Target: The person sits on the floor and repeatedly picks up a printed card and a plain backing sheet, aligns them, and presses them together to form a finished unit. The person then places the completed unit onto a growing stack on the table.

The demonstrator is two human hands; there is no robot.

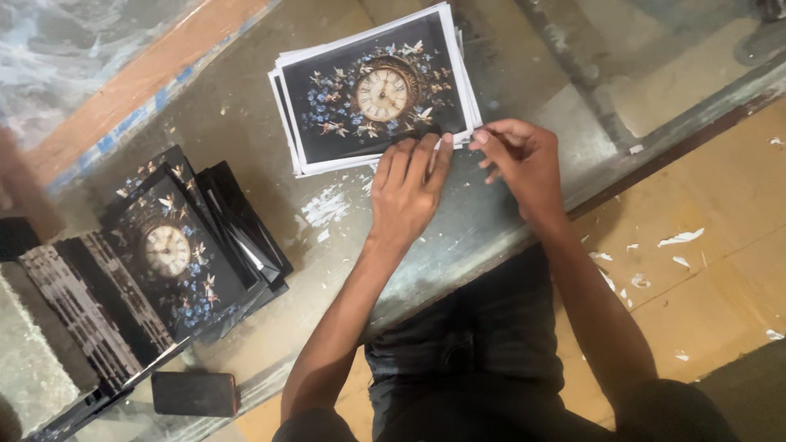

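A stack of printed sheets [377, 90], dark with a gold clock face and small blue flowers, white borders, lies on the worn glass-topped table [246, 115]. My left hand [407, 192] rests flat on the stack's near edge, fingers together. My right hand [520, 160] pinches the near right corner of the top sheet between thumb and forefinger.
A pile of dark boards bearing the same clock picture [176, 245] sits at the left, fanned out. Beside them stand striped stacks of boards [74, 303]. A dark phone [195, 394] lies near the table's front edge. Paper scraps [679, 239] litter the yellow floor.
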